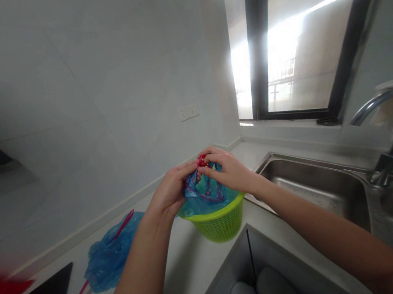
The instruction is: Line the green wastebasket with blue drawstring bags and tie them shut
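Note:
A thin blue plastic bag [204, 204] sits inside a green slatted basket [221, 226] on the counter. My left hand [173, 187] is closed on the bag's gathered edge, at the left side of the basket. From the right, my right hand [227, 166] pinches the top of the same bag. Between my fingertips shows a small bright red piece [201, 160]; whether it is part of the bag's drawstring I cannot tell. Both hands are just above the basket's rim, with their fingertips close together.
Left of my forearm lies another crumpled blue bag [109, 254] with a red drawstring. Beyond it are a black cooktop [57, 292] and a blurred red item [4, 293]. A steel sink [313, 186] with a faucet [383, 165] is at right, below the window.

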A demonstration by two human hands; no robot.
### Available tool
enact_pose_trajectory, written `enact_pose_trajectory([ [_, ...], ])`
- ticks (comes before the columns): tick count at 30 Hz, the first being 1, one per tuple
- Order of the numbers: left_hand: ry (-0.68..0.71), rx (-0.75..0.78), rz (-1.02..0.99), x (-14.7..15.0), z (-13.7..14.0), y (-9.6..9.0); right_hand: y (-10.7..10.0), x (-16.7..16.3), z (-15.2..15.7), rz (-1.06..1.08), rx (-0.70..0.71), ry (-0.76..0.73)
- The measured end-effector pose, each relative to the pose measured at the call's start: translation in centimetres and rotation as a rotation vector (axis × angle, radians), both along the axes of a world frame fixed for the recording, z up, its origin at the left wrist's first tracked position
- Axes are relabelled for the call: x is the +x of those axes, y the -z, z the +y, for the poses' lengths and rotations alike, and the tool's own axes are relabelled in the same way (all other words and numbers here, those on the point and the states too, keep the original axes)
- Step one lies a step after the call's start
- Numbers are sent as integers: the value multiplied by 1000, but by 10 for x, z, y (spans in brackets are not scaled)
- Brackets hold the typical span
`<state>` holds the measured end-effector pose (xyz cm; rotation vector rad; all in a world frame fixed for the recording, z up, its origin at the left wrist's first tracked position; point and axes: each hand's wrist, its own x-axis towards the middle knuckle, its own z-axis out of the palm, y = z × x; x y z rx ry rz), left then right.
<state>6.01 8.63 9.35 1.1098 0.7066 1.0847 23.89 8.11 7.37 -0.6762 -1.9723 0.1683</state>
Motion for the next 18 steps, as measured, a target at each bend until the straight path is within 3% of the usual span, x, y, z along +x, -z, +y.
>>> enact_pose_trajectory([
  [4,-117,21,53,-4,2,9,7,2,-6,-19,46,79],
  [9,-319,107,128,-31,22,22,12,27,-32,-63,-18,105],
  [14,-675,189,-11,-72,53,29,12,80,-60,-88,-263,23],
  [18,-664,100,-39,-84,56,35,20,101,-61,41,-445,-15],
])
